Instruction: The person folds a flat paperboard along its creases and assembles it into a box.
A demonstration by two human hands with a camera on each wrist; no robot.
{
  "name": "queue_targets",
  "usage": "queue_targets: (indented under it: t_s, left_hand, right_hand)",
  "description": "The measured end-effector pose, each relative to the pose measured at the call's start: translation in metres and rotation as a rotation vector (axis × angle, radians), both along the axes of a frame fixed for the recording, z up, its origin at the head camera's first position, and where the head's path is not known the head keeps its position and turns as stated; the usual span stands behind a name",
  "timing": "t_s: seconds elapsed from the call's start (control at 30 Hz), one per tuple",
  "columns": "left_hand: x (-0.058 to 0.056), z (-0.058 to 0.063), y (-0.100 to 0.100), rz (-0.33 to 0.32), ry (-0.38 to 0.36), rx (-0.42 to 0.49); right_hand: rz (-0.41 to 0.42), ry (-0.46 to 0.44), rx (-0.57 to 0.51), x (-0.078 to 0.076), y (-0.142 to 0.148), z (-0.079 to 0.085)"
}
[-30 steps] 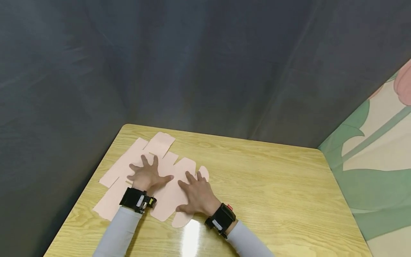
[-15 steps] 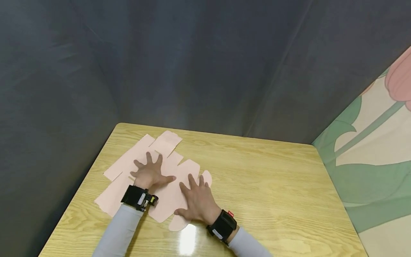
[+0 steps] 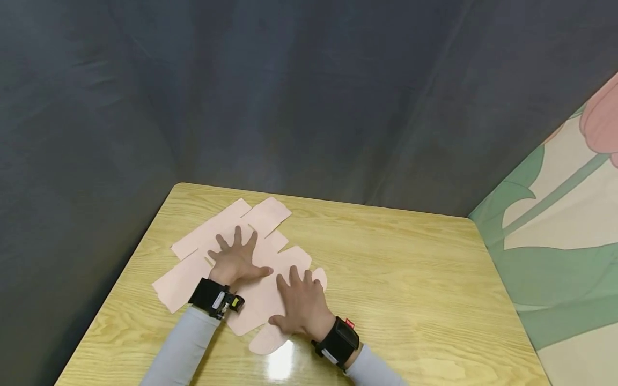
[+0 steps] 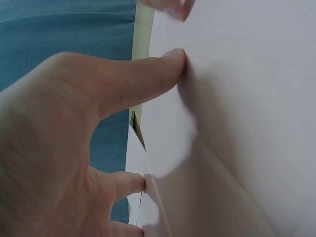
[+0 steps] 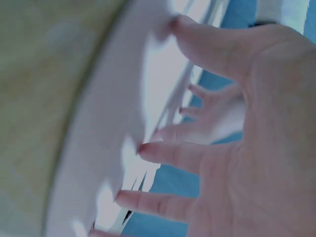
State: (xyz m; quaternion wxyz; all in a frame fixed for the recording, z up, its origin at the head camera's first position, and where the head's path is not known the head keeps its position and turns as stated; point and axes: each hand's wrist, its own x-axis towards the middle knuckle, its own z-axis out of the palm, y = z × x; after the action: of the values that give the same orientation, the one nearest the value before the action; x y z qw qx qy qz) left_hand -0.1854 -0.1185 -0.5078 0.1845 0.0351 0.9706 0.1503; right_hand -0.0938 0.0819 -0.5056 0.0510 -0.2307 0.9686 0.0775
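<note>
A pale pink flat card sheet [image 3: 263, 300], shaped like an unfolded box with slits and flaps, lies on the left part of the table. My left hand [image 3: 235, 262] rests on its middle with the fingers spread. Lower right of it, my right hand [image 3: 304, 305] touches the sheet's rounded end, fingers spread too. Up close in the left wrist view, the thumb's tip touches the card [image 4: 256, 74], where a fold line shows. The right wrist view has the fingertips of the right hand [image 5: 212, 163] on the card [image 5: 98, 123] near its curved edge.
The wood-grain table [image 3: 410, 289] extends to the right of the sheet. A dark curtain [image 3: 289, 96] hangs behind it and on the left. Fabric with a flower print [image 3: 555, 257] hangs on the right side.
The card sheet has turned clockwise and slid a little to the right. Both hands have shifted slightly right with it, their fingers still spread. The head view has also shifted slightly.
</note>
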Motion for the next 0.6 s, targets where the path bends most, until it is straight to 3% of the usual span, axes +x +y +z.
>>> queue_targets:
  t_s: [0.17, 0.4, 0.6]
  left_hand:
    - [0.000, -0.001, -0.003, 0.005, 0.016, 0.006]
    - [0.001, -0.007, 0.006, -0.004, 0.050, -0.011]
    - [0.004, -0.008, 0.013, -0.024, 0.073, -0.004]
  right_hand:
    - [0.010, -0.108, -0.118, -0.038, 0.003, 0.009]
    - [-0.065, -0.198, -0.525, -0.098, 0.014, 0.000]
    - [-0.172, -0.227, -0.737, -0.108, 0.018, -0.011]
